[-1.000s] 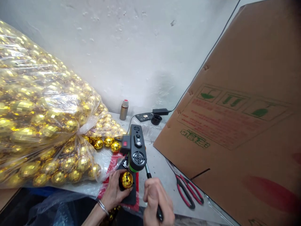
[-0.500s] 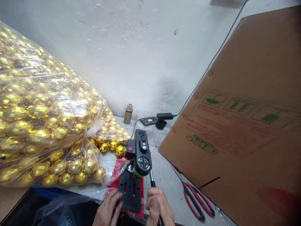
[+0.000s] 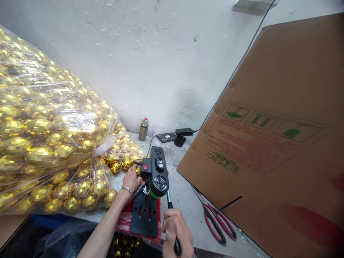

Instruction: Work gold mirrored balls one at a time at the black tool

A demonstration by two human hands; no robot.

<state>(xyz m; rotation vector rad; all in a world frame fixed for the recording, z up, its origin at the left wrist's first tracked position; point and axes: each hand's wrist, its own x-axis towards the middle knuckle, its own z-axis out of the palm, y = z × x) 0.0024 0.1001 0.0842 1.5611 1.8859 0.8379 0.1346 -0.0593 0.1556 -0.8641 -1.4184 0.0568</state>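
Observation:
My left hand, wearing a thin metal bracelet, reaches to the row of shiny gold mirror balls behind the small machine. Its fingers are around the ball nearest the machine, which is partly hidden by the hand. My right hand is wrapped round the black grip of a lever at the machine's right side. The black machine has a red switch, round vents and a green band, and stands on a slotted black base plate. Nothing lies on the plate.
A big clear bag of gold balls fills the left side. A cardboard box leans at the right, with red-handled scissors beside it. A metal bottle, black cup and power adapter stand by the wall.
My left hand has moved from beside the base plate forward to the gold balls behind the machine. My right hand stays on the lever grip. The view has shifted slightly.

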